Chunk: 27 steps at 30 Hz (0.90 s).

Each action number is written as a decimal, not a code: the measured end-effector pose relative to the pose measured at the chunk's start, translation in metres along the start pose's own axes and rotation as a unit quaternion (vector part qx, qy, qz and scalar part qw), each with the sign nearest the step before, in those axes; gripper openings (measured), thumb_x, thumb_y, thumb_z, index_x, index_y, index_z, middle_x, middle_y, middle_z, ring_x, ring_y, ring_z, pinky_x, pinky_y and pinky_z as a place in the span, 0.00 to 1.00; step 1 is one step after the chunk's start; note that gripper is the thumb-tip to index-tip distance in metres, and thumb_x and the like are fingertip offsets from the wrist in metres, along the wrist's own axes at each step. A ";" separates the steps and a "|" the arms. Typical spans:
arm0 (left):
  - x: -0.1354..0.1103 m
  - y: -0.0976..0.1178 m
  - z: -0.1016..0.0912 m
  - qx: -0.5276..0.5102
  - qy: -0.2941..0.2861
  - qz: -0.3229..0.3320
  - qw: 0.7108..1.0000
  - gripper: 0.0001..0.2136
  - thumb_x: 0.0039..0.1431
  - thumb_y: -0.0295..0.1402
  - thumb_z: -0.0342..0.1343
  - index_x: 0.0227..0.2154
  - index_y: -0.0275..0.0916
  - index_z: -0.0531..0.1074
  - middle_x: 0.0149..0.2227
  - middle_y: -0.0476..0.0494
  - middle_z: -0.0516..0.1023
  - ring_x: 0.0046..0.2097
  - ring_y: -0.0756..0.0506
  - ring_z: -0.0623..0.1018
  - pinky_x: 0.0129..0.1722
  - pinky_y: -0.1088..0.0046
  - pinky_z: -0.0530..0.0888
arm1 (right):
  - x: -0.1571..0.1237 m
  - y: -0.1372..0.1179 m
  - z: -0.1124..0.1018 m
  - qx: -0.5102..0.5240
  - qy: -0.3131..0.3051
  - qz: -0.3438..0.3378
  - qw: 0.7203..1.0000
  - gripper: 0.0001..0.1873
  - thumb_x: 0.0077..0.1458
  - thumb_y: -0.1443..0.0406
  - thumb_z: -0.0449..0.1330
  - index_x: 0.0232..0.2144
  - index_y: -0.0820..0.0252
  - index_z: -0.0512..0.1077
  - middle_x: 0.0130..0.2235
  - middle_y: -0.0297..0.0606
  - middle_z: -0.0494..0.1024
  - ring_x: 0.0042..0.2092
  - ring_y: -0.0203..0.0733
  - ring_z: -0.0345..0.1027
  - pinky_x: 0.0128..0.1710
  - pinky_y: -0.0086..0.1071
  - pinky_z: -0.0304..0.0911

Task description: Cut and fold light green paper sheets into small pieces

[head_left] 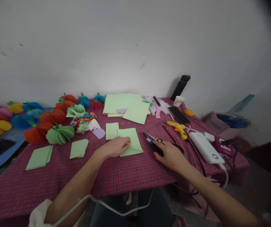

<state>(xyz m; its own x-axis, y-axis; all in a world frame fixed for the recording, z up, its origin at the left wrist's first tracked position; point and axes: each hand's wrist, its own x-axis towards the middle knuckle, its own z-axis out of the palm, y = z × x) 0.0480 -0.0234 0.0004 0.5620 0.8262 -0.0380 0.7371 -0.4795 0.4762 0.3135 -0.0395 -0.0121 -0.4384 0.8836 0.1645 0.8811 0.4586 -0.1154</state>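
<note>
My left hand is closed in a pinch on a light green paper sheet, whose near edge is lifted and bent. A smaller green paper piece lies against the sheet's left side. To the right, my right hand has its fingers curled over a black-and-blue handled tool that looks like a utility knife. A pair of scissors lies beside it, its handles partly hidden under this hand. Two stacks of cut green paper, the nearer stack and the farther-left stack, rest left of my left hand.
Several paper pumpkins crowd the left side near paper scraps. Large green sheets lie by the wall. On the right are a yellow glue gun, a phone, a paper cup, a white power bank and cables.
</note>
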 end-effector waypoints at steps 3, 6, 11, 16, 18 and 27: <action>0.000 -0.001 0.001 0.006 0.005 0.011 1.000 0.11 0.59 0.35 0.41 0.37 0.39 0.66 0.36 0.44 0.73 0.38 0.46 0.72 0.37 0.72 0.64 | -0.026 -0.003 -0.018 0.052 -0.026 -0.037 0.998 0.25 0.50 0.60 0.52 0.52 0.55 0.61 0.40 0.42 0.69 0.40 0.42 0.64 0.41 0.35 0.61; 0.000 -0.002 0.001 0.009 0.008 0.017 1.000 0.11 0.59 0.35 0.41 0.36 0.38 0.66 0.35 0.44 0.73 0.37 0.46 0.72 0.36 0.72 0.64 | -0.047 -0.014 -0.031 0.079 -0.084 -0.077 0.990 0.25 0.50 0.62 0.53 0.52 0.51 0.61 0.40 0.40 0.68 0.40 0.41 0.63 0.40 0.34 0.61; 0.000 -0.001 0.002 0.011 0.009 0.018 1.000 0.11 0.59 0.35 0.41 0.36 0.38 0.66 0.35 0.44 0.74 0.37 0.46 0.72 0.36 0.72 0.64 | -0.047 -0.035 -0.024 0.062 -0.101 -0.107 0.987 0.24 0.49 0.64 0.53 0.51 0.52 0.62 0.37 0.40 0.67 0.39 0.42 0.62 0.38 0.34 0.60; -0.002 0.006 -0.002 -0.002 0.005 -0.011 1.000 0.14 0.55 0.43 0.47 0.37 0.39 0.68 0.37 0.45 0.74 0.39 0.45 0.72 0.39 0.71 0.65 | -0.038 -0.042 -0.013 0.034 -0.084 -0.092 0.992 0.23 0.49 0.64 0.52 0.50 0.54 0.62 0.36 0.40 0.67 0.39 0.43 0.61 0.39 0.36 0.59; -0.003 0.010 -0.004 -0.022 0.012 -0.015 1.000 0.18 0.54 0.47 0.46 0.39 0.40 0.68 0.39 0.44 0.74 0.41 0.44 0.72 0.41 0.71 0.65 | -0.037 -0.043 -0.011 0.029 -0.081 -0.089 0.992 0.23 0.50 0.65 0.52 0.50 0.55 0.62 0.36 0.41 0.67 0.40 0.44 0.61 0.39 0.37 0.58; 0.022 0.007 0.037 0.096 0.077 -0.002 0.992 0.23 0.62 0.42 0.30 0.56 0.39 0.55 0.59 0.42 0.55 0.60 0.46 0.54 0.57 0.62 0.50 | -0.042 -0.042 -0.004 0.025 -0.073 -0.084 0.993 0.23 0.52 0.63 0.52 0.52 0.55 0.60 0.36 0.41 0.66 0.39 0.43 0.60 0.38 0.36 0.58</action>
<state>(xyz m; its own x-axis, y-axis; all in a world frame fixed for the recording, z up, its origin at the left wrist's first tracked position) 0.0800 -0.0198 -0.0298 0.5062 0.8562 0.1031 0.8049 -0.5120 0.3002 0.2958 -0.0965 -0.0102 -0.6023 0.7972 0.0411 0.7855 0.6010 -0.1478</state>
